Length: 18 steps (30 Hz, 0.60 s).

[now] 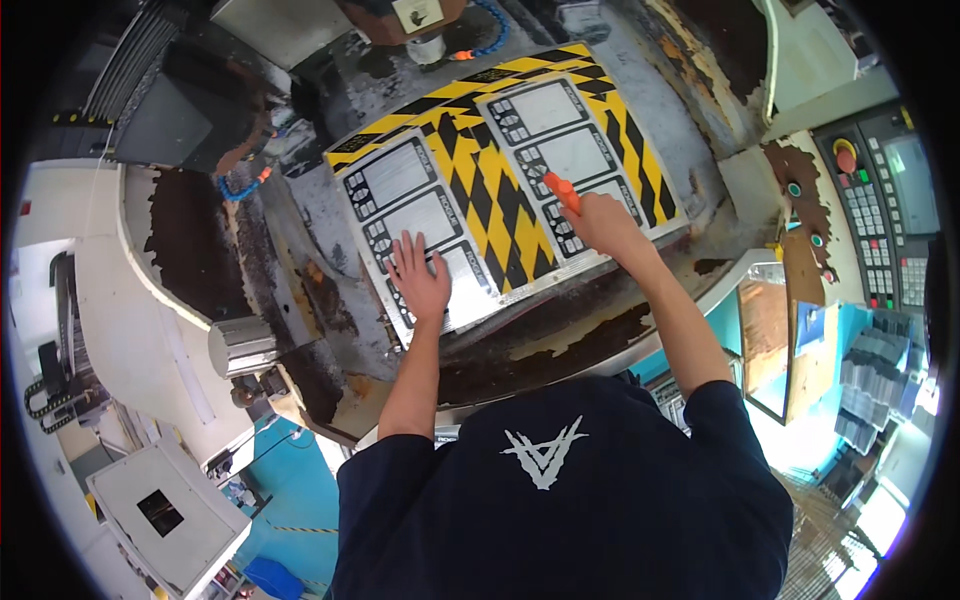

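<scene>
My left hand lies flat with fingers spread on the left row of panels, which have silver windows and black borders with button cutouts. In my right hand, the fingers are wrapped round an orange hand tool; its exact kind is hard to make out. The tool is over the right row of panels. Both rows lie on a flat board edged and divided by yellow-and-black striped tape.
The board sits inside a worn machine bed with rusty, peeling walls. A machine head hangs beyond its far edge, near blue segmented coolant hoses. At right stands a control panel with a red knob, above stacked grey sheets.
</scene>
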{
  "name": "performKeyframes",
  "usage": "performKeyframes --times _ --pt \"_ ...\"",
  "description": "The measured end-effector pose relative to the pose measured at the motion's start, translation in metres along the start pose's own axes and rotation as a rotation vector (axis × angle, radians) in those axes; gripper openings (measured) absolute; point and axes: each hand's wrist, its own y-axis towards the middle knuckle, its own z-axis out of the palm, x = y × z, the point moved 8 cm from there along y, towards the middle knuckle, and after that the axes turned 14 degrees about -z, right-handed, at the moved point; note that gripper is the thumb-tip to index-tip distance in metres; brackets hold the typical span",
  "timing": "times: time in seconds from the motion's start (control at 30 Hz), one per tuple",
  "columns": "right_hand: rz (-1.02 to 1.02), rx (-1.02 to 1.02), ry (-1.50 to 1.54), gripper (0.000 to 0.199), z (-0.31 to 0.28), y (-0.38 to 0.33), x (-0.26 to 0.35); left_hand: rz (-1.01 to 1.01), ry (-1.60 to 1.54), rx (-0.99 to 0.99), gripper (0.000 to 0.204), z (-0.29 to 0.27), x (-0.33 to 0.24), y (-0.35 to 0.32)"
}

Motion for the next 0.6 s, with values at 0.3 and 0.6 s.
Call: performKeyframes --times 0.3,0.6 --pt "-0.037 -0.154 0.031 0.05 -0.035 0.051 0.031 -0.025 0.027 0.029 0.049 0.004 0.005 0.0" --pt "0.02 -0.086 0.1 0.046 -0.008 0.047 0.013 -0.035 0.01 0.009 0.048 0.001 0.004 0.002"
